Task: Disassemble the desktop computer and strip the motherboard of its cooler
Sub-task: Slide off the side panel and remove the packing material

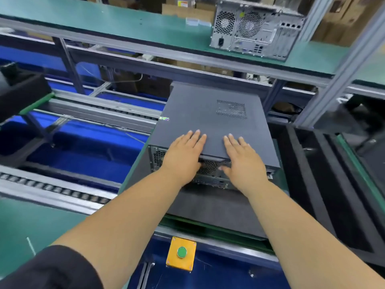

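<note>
2 hands flat on 1 PC case (210, 119): left hand (184, 155), right hand (241, 161).

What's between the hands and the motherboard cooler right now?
The closed side panel of the desktop computer. Both the left hand and right hand lie flat on it near the rear edge; the cooler inside isn't visible.

Left hand (184, 157) and right hand (241, 159) lie flat, fingers straight.
</note>
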